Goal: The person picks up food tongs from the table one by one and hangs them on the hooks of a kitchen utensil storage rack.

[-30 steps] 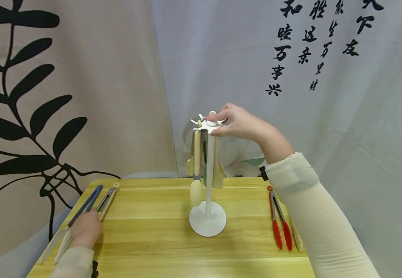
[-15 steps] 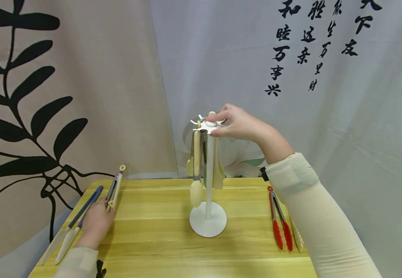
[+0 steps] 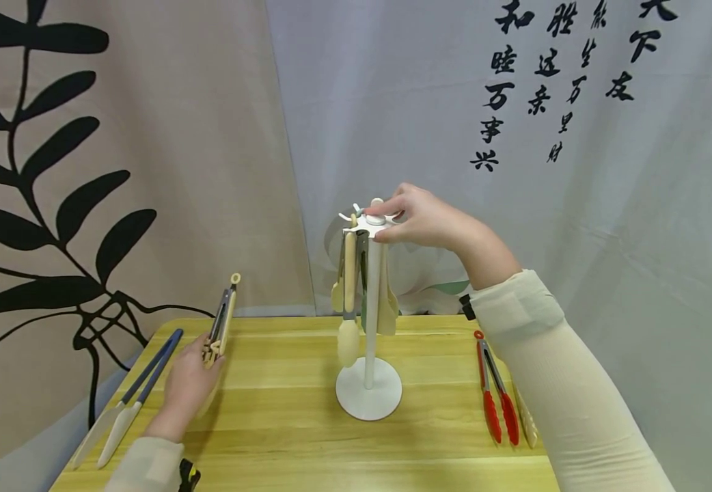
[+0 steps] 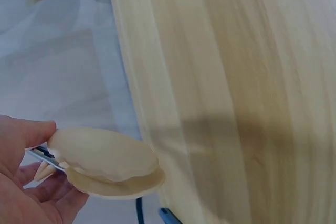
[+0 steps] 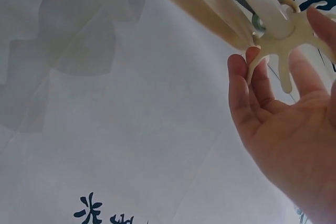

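Observation:
My left hand [image 3: 188, 383] grips a pair of cream tongs [image 3: 223, 318] by its lower part, above the left side of the table. Its ring end points up and away; in the left wrist view the broad scalloped tips [image 4: 105, 153] lie close together beyond my thumb. My right hand [image 3: 423, 215] holds the hooked top [image 5: 286, 45] of a white utensil stand [image 3: 370, 307], fingers and thumb curled at its rim. Several cream utensils [image 3: 348, 287] hang from the hooks, mostly on the left; some overlap behind the pole.
Blue-handled tongs with whitish tips [image 3: 125, 400] lie along the table's left edge. Red tongs [image 3: 497, 389] rest at the right, beside a pale item [image 3: 526, 418] partly covered by my right sleeve [image 3: 568, 383]. A printed curtain [image 3: 208, 137] hangs behind the wooden table [image 3: 282, 437].
My left hand has lifted the cream tongs off the table, away from the blue-handled ones, and moved right and forward with them. The right hand and stand have stayed put.

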Motion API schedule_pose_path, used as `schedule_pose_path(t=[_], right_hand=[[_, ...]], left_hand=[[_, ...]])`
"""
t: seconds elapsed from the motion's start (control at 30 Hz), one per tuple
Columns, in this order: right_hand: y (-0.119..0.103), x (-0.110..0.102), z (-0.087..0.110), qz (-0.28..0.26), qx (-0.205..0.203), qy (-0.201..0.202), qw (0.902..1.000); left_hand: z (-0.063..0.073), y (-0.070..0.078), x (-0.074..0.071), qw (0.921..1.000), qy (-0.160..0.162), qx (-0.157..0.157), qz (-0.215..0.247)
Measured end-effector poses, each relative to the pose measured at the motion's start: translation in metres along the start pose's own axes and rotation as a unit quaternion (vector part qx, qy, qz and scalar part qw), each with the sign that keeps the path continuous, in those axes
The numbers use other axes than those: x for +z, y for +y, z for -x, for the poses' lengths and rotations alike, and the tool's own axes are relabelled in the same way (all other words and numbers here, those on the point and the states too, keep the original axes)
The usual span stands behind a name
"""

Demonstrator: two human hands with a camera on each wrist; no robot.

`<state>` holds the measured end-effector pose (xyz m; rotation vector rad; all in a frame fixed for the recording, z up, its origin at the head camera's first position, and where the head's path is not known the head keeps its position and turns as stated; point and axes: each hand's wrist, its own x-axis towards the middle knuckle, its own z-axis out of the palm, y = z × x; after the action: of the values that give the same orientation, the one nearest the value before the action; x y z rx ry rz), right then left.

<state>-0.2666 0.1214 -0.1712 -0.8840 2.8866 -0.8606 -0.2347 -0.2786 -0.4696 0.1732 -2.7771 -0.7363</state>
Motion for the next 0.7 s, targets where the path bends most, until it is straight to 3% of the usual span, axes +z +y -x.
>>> schedule_pose_path(t=[0.4, 0.7], right_hand=[[-0.001, 0.003, 0.002, -0.008, 0.019, 0.016, 0.9996], [-0.006, 0.005, 0.004, -0.003, 0.043, 0.027, 0.9987]], left_hand=[[0.000, 0.043, -0.003, 0.9959, 0.030, 0.037, 0.077], [0.002, 0.063, -0.004, 0.9909, 0.060, 0.060, 0.104]])
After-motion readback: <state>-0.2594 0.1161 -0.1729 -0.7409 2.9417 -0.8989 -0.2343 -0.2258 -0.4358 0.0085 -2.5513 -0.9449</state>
